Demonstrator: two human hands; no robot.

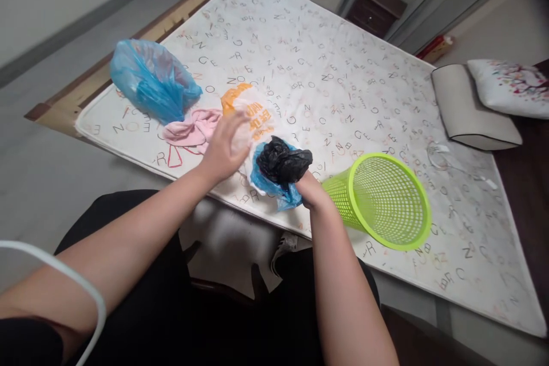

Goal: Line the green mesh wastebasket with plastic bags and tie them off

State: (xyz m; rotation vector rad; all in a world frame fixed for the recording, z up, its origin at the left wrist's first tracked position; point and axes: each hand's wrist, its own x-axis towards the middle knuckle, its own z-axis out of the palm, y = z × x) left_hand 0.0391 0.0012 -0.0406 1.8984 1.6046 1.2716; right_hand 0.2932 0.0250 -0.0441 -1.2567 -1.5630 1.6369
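Note:
My right hand (pixel 309 187) is wrapped round a crumpled black plastic bag (pixel 278 161). A blue plastic bag (pixel 266 182) is bunched up just under the black one, partly hidden by it. To the left, my left hand (pixel 223 147) has its fingers spread, with the thumb apart. It is over a white plastic bag (pixel 259 108) with orange print; whether it touches that bag I cannot tell. A crumpled pink cloth (pixel 191 130) lies on the mattress (pixel 309 63) beside my left hand.
A puffed-up blue plastic bag (pixel 150 77) rests near the mattress's left corner. A green mesh basket (pixel 338 194) lies tilted on its side, right of my right hand. Farther right are a beige cushion (pixel 472 106), a flowered pillow (pixel 501 88) and a white cable (pixel 440 150).

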